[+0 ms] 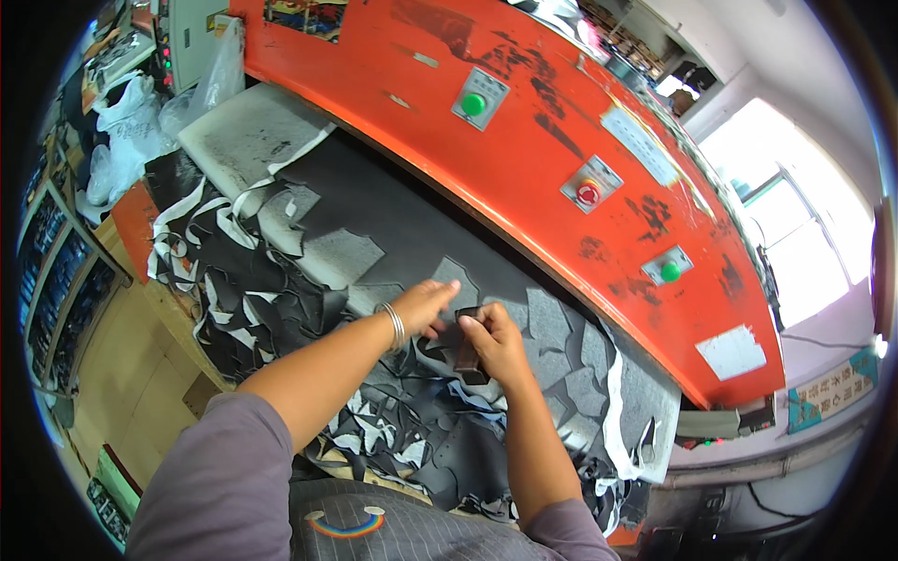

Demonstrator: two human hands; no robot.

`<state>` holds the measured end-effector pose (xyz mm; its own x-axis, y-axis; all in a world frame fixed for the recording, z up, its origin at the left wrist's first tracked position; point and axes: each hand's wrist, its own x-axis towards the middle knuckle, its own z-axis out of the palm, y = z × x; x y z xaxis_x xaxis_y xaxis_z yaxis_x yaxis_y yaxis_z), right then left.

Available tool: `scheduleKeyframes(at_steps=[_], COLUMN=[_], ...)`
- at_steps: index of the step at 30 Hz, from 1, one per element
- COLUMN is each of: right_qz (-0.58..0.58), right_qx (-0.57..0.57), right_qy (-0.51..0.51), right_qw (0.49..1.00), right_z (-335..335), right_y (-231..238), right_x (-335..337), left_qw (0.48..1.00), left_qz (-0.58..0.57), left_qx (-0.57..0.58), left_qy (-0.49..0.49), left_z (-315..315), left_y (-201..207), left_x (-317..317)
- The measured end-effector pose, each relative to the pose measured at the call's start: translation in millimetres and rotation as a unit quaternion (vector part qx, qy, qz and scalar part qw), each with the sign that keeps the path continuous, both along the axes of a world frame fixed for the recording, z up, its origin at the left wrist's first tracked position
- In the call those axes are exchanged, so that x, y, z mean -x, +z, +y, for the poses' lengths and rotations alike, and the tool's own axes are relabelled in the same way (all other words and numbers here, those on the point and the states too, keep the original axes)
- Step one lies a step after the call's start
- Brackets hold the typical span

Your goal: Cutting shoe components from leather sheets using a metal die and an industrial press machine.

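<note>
My right hand (500, 344) is closed round a dark brown cutting die (471, 363), thumb on its upper edge, held over the near edge of a black sheet (402, 215). Just left of it, my left hand (423, 309) has its fingers stretched out and holds nothing that I can see; a silver bracelet circles the wrist. Under and beyond my hands, the black sheet lies on a grey worn cutting board (351, 257). Cut-out gaps along the sheet's near edge bare the grey surface. Part of the die is hidden by my right fingers.
A red-orange press beam (561, 122) spans the far side, with green buttons (474, 104) and a red stop button (587, 193). Black and white offcuts (267, 290) heap along the near edge. Plastic bags (136, 126) and a rack (70, 243) stand left.
</note>
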<state>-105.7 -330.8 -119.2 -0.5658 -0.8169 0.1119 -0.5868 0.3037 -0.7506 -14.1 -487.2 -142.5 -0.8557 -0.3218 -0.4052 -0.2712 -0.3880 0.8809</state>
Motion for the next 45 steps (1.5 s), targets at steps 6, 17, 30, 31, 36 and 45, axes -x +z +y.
scheduleKeyframes(at_steps=[6,17,30,31,36,45], right_qz=[-0.347,-0.149,0.175,0.197,0.239,0.433], right_qx=[0.212,0.064,-0.198,-0.213,-0.153,-0.121], right_qy=[-0.039,-0.001,0.029,0.024,0.025,0.329], right_qw=[0.913,0.987,0.964,0.957,0.959,0.83], right_z=[75.5,44.7,-190.8,-196.7,-211.2,-226.7], right_y=[-9.7,36.7,9.0,8.2,-6.8,33.7], right_x=[-26.1,-28.9,-29.7,-32.7,-18.0,12.1], left_qw=[0.987,0.885,0.912,0.903,0.865,0.819], left_qz=[0.034,0.004,0.072,0.062,0.102,0.124], left_qx=[-0.125,0.299,0.404,0.425,0.491,0.56], left_qy=[-0.091,-0.357,-0.017,0.008,0.004,0.041], left_z=[82.7,95.2,-49.8,-58.6,-96.4,-117.1], left_y=[-9.4,-43.8,7.6,4.9,-24.8,-56.0], left_x=[-7.7,-96.1,-161.1,-159.9,-119.2,-91.7])
